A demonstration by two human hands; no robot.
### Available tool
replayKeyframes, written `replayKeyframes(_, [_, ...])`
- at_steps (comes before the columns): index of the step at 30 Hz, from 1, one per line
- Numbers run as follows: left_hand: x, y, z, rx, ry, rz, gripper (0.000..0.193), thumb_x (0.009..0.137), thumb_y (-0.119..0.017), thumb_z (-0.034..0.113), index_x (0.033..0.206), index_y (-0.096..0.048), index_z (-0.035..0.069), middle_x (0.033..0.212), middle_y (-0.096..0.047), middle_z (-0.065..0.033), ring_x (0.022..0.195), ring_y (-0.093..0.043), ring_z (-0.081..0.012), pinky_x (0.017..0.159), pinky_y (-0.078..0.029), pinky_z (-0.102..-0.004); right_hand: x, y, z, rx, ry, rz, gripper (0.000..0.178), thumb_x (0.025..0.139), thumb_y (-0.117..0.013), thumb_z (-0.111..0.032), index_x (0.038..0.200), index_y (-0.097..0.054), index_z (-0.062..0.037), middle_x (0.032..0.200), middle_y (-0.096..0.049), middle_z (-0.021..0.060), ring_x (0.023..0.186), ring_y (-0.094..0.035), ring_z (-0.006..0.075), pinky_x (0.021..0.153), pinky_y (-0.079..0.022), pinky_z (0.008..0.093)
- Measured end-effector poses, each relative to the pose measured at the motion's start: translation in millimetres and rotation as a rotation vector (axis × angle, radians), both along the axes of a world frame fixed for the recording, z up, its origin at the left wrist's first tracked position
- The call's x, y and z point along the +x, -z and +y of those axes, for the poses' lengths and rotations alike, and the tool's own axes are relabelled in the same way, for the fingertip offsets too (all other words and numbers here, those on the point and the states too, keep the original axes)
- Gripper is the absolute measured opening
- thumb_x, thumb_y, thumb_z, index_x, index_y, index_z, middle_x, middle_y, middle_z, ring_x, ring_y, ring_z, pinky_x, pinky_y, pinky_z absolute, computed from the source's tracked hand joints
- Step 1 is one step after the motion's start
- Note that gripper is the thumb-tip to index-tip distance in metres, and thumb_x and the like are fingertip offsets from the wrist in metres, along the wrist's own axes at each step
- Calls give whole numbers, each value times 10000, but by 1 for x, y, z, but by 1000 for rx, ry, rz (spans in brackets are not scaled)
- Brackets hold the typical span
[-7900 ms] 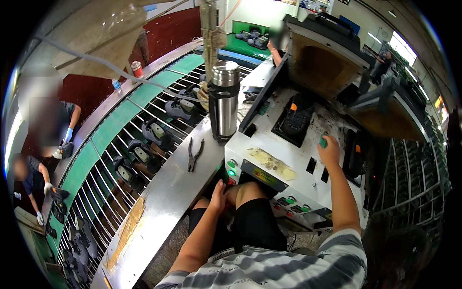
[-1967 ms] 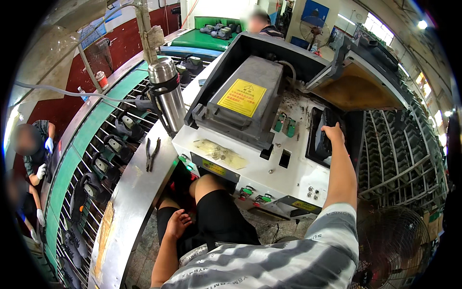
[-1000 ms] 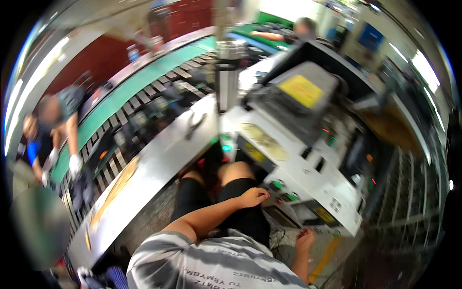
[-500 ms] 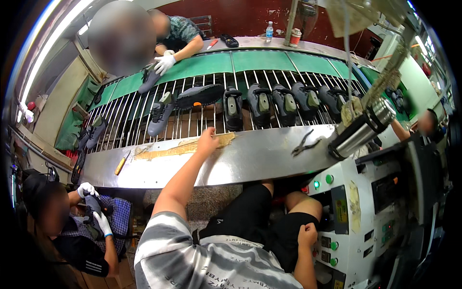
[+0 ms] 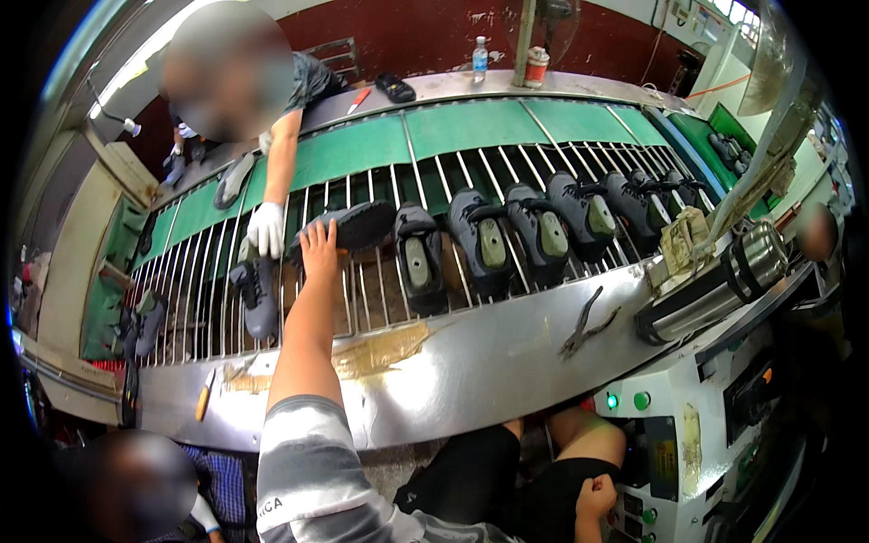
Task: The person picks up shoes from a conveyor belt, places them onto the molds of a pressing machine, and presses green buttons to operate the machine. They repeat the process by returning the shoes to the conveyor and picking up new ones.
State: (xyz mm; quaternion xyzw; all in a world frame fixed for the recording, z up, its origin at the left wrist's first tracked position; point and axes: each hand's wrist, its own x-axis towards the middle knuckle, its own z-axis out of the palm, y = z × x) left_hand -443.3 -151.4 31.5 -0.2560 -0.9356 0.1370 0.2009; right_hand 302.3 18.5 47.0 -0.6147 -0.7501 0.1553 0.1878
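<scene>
My L hand [image 5: 319,252], fingers spread, no closed grip visible, is over the L end of the dk grey shoe [image 5: 365,224] on the conveyor [image 5: 199,308], its long axis L–R, mostly out to R; fisted R hand [image 5: 596,496] is farther off.

The left grip [image 5: 319,246] touches a grey shoe [image 5: 369,224] on the barred conveyor [image 5: 442,176], beyond the far edge of the steel desk [image 5: 471,362]. Pliers [image 5: 574,340] lie toward its right end. The right grip [image 5: 596,497] is curled.
</scene>
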Motion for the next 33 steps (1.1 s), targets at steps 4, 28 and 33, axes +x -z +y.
replayKeyframes(4, [-14,7,22,-120,-53,-20,906,769,-649,543,1476,-243,149,1392,-400,-174,1247,-405,-327,1045,-277,-500,-5,5,1,-24,56,35,207,677,-604,-56,582,-424,-23,494,-406,129,436,-431,266,462,-354,373])
replayKeyframes(28, [194,-79,-67,732,262,-979,1038,596,-794,316,1464,-271,92,1250,-565,-242,1161,-556,-348,971,-436,-383,39,3,-10,-8,-10,181,158,710,-658,-179,646,-576,-60,619,-598,149,587,-595,362,543,-466,429])
replayKeyframes(33, [267,-116,-45,764,296,-919,1021,569,-726,224,1462,-253,81,1212,-583,-227,1125,-575,-347,976,-440,-386,45,-42,-8,119,35,463,85,733,-673,-93,758,-602,-54,654,-583,111,581,-586,285,552,-464,385])
